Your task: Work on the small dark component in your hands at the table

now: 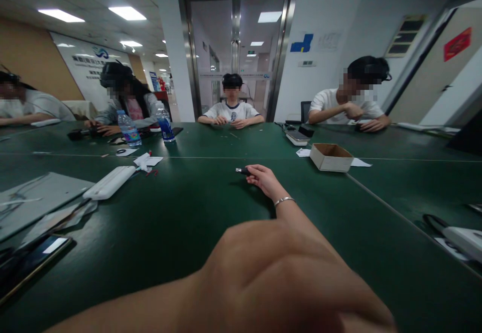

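Note:
My right hand (262, 179) is stretched out over the middle of the dark green table (161, 237), a silver bracelet on its wrist. Its fingers are closed on a small black stick with a silver metal tip (241, 171); the tip points left, and its exact kind is too small to tell. Very near the camera, my left hand (271, 262) crosses in front of my right forearm with its back towards me. Its fingers are out of sight, so what it holds or touches does not show.
Left lie a phone (33, 265), a grey folder (45, 195) and a white power strip (110, 182). Two water bottles (165, 123) stand beyond. An open box (331, 158) sits right of my hand. A white device with a cable (465, 240) lies far right. Several people sit around.

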A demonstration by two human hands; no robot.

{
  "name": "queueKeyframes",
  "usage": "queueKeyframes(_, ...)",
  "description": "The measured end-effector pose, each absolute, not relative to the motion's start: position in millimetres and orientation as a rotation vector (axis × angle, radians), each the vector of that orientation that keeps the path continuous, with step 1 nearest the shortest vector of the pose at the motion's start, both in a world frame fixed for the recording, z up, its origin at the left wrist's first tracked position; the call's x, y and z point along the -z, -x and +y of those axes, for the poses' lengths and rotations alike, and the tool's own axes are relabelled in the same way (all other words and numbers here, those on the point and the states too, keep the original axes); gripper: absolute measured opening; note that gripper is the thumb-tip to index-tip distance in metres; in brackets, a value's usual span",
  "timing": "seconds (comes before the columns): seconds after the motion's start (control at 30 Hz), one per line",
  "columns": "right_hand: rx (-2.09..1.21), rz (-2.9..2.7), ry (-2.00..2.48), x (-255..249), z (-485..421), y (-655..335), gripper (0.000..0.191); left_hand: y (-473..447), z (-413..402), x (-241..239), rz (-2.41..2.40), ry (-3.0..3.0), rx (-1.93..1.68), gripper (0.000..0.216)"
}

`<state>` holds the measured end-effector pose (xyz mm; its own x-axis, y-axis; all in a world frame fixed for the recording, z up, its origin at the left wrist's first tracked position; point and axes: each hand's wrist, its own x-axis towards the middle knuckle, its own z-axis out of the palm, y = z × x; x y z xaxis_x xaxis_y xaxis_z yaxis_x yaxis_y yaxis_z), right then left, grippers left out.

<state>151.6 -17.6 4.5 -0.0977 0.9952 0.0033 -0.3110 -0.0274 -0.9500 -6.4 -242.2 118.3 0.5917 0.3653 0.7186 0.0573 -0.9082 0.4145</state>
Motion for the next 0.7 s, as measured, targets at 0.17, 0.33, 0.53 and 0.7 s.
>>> queueKeyframes(0.17,-1.345,-1.043,0.849,-1,-19,-152,0.014,-19,-139,-90,0.843,-2.698,-1.079,0.027)
queueKeyframes(0.33,-1.444,-1.031,0.889,-2,-13,-153,0.013,-15,-34,-40,1.572,-2.144,-1.211,0.027)
queueKeyframes(0.53,-1.458,-1.045,0.936,-5,-12,-152,0.010,1,-2,7,1.471,-1.679,-1.135,0.033)
queueKeyframes(0.7,-1.457,-1.035,0.931,-5,-13,-151,0.008,5,-1,13,1.330,-1.743,-1.165,0.034)
